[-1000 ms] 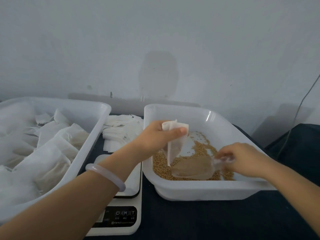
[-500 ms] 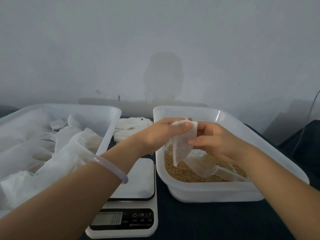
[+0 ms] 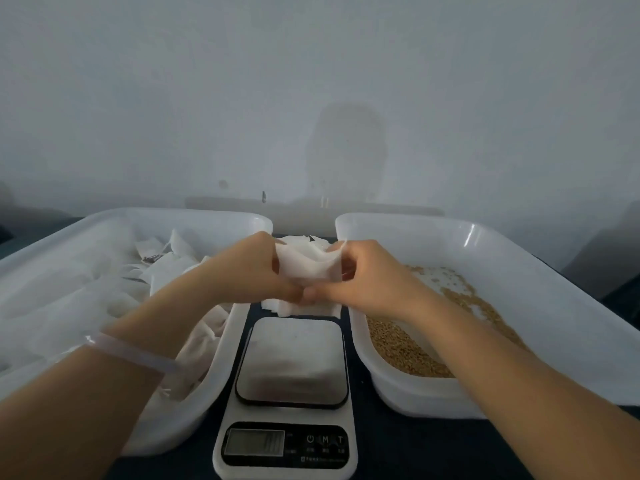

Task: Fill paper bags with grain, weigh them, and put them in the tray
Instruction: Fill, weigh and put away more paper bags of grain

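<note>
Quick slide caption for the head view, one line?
Both hands, left and right, hold a paper bag above the bare scale.

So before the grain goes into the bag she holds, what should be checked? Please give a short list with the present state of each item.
1. Bag is held: ok. Left hand and right hand both grip the paper bag above the gap between the two tubs.
2. Bag mouth is open: cannot tell. The paper looks crumpled between the fingers.
3. Grain is available: ok. The grain tub on the right has grain in it.
4. Scoop is ready: cannot tell. No scoop shows in this view.
5. Scale platform is free: ok. Nothing lies on the kitchen scale.
6. Scale shows zero: cannot tell. The display is unreadable.
</note>
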`<state>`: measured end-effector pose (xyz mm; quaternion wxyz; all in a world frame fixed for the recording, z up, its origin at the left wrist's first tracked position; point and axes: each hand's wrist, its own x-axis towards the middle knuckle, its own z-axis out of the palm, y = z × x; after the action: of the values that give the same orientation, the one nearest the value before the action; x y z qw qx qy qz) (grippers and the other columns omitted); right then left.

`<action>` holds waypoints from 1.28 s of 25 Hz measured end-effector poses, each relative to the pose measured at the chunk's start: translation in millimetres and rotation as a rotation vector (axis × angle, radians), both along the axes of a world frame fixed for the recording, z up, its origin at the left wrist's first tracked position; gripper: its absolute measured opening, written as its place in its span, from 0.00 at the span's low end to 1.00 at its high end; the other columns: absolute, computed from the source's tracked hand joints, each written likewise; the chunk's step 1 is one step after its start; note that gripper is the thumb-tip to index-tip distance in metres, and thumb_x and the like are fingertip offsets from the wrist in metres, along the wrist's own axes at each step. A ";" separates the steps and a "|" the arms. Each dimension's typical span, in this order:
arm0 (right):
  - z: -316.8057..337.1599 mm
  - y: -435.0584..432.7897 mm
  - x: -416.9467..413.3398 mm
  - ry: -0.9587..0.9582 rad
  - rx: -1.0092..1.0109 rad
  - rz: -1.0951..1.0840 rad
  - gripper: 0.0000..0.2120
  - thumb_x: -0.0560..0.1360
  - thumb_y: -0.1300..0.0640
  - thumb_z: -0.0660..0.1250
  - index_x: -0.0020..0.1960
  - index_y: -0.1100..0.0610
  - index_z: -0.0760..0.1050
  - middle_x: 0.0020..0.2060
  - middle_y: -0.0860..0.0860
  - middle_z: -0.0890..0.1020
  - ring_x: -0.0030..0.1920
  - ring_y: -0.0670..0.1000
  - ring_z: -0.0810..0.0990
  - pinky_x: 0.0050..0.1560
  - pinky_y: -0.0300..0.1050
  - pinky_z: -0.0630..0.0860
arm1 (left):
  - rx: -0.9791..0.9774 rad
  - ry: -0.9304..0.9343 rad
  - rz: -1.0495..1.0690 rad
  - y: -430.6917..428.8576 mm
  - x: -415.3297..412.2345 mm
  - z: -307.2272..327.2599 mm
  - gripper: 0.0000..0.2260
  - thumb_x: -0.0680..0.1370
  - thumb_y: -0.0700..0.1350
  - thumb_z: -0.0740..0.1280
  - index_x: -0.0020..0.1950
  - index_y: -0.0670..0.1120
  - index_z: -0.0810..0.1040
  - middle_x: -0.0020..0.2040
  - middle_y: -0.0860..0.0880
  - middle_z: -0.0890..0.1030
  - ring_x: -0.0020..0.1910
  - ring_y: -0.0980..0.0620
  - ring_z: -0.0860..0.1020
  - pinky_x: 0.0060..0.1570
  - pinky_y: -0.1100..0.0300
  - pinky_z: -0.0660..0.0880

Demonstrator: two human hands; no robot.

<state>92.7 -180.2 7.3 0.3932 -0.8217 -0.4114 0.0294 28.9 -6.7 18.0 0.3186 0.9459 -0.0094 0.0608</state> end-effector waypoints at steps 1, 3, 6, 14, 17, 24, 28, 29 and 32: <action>-2.5 2.5 0.2 -0.045 -0.059 0.019 0.12 0.65 0.48 0.75 0.40 0.56 0.80 0.35 0.50 0.82 0.35 0.46 0.78 0.33 0.36 0.71 | 0.006 0.007 -0.009 2.8 -1.0 -3.9 0.12 0.61 0.48 0.79 0.26 0.51 0.77 0.25 0.57 0.74 0.27 0.58 0.70 0.30 0.68 0.65; -7.9 4.1 1.6 -0.105 -0.132 0.026 0.14 0.68 0.52 0.73 0.34 0.62 0.76 0.28 0.51 0.77 0.26 0.44 0.70 0.27 0.35 0.64 | 0.102 0.076 -0.015 3.0 -1.5 -9.8 0.11 0.63 0.47 0.78 0.28 0.52 0.76 0.25 0.57 0.74 0.26 0.59 0.71 0.29 0.68 0.65; -15.4 5.0 0.5 -0.120 -0.226 0.021 0.19 0.69 0.53 0.72 0.27 0.59 0.67 0.24 0.51 0.68 0.25 0.45 0.63 0.27 0.39 0.58 | 0.289 0.154 -0.022 -2.5 2.8 -17.9 0.11 0.64 0.51 0.77 0.35 0.48 0.78 0.30 0.54 0.75 0.30 0.57 0.71 0.34 0.62 0.68; -6.8 11.9 -4.7 -0.217 -0.543 0.054 0.17 0.69 0.50 0.69 0.27 0.50 0.66 0.24 0.46 0.67 0.27 0.45 0.65 0.28 0.37 0.54 | 0.333 0.155 -0.052 -2.0 4.6 -14.8 0.15 0.69 0.45 0.73 0.24 0.53 0.73 0.26 0.53 0.72 0.28 0.55 0.70 0.33 0.62 0.68; -4.8 15.0 -7.8 -0.253 -0.605 0.069 0.11 0.70 0.50 0.68 0.33 0.52 0.73 0.26 0.46 0.69 0.33 0.47 0.68 0.31 0.38 0.54 | 0.346 0.184 -0.038 -1.3 2.8 -15.3 0.17 0.67 0.47 0.74 0.21 0.54 0.72 0.24 0.56 0.71 0.28 0.58 0.69 0.29 0.66 0.65; -19.1 24.8 -6.2 -0.342 -0.725 0.007 0.20 0.70 0.47 0.70 0.27 0.52 0.63 0.25 0.46 0.66 0.31 0.45 0.67 0.65 0.48 0.54 | 0.629 0.161 -0.061 -13.3 9.0 -23.8 0.19 0.69 0.56 0.72 0.28 0.50 0.66 0.29 0.54 0.69 0.42 0.52 0.69 0.33 0.67 0.57; -19.9 26.4 -6.3 -0.363 -0.738 0.005 0.19 0.70 0.47 0.70 0.27 0.51 0.64 0.25 0.46 0.67 0.30 0.43 0.66 0.67 0.49 0.53 | 0.666 0.179 -0.083 -12.6 11.4 -25.5 0.20 0.69 0.57 0.71 0.27 0.50 0.65 0.27 0.54 0.68 0.32 0.57 0.65 0.49 0.62 0.63; -19.8 26.1 -6.7 -0.370 -0.743 0.003 0.19 0.70 0.47 0.69 0.27 0.51 0.64 0.26 0.46 0.68 0.31 0.43 0.66 0.67 0.49 0.52 | 0.675 0.176 -0.084 -12.7 11.6 -26.0 0.20 0.69 0.57 0.71 0.27 0.50 0.65 0.27 0.55 0.68 0.31 0.57 0.65 0.53 0.61 0.64; -18.0 25.7 -7.8 -0.399 -0.758 -0.002 0.19 0.70 0.47 0.69 0.27 0.50 0.64 0.26 0.46 0.68 0.31 0.45 0.66 0.67 0.49 0.53 | 0.707 0.135 -0.067 -12.1 12.2 -28.6 0.19 0.71 0.54 0.68 0.27 0.50 0.64 0.26 0.54 0.67 0.29 0.57 0.63 0.63 0.58 0.63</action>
<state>84.9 -154.5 -10.7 -0.0237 -0.8982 -0.4386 0.0186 41.1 -18.8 -10.6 -0.0266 0.9987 -0.0397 -0.0193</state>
